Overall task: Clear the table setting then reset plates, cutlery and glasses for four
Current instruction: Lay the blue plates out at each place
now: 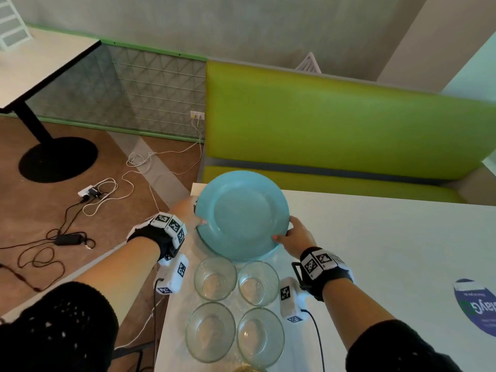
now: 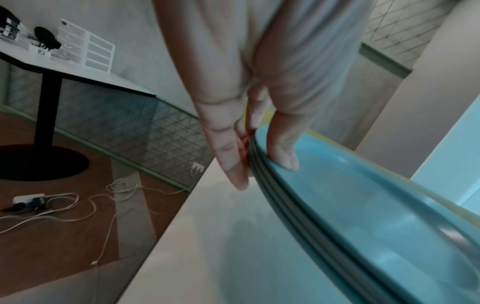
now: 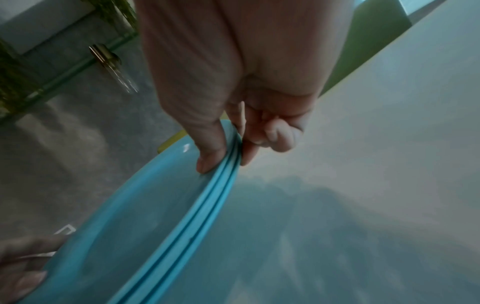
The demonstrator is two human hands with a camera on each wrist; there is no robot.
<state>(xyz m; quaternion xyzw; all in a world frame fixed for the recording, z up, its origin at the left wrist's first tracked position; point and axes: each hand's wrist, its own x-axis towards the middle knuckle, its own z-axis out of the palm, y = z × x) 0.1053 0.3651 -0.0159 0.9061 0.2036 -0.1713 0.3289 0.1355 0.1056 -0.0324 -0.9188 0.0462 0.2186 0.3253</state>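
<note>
Three blue rims, maybe more, show at the edge of the stack of plates (image 1: 243, 214) I've got between both hands, sitting centre frame in the head view, tilted and lifted off the white tabletop (image 1: 389, 237). My left hand (image 1: 188, 214) grips the stack's left edge: in the left wrist view the thumb (image 2: 281, 148) lies on the top plate's rim and the fingers (image 2: 228, 156) run down under the stack's edge. My right hand (image 1: 296, 238) pinches the lower right edge; the right wrist view has the thumb (image 3: 207, 152) pressed on top and the fingers (image 3: 249, 152) curled beneath the stacked rims (image 3: 221, 181). Just below the plates in the head view, four clear glasses (image 1: 236, 308) stand upright on the tabletop in a two-by-two block, close together, between my forearms. At the right edge of the frame a blue round sticker (image 1: 476, 308) lies on the tabletop. Behind, across the upper right, a lime-green bench seat (image 1: 343, 124). To the left, brown floor with loose white and black cables (image 1: 107, 194), and at upper left another table on a black pedestal base (image 1: 57, 159).
</note>
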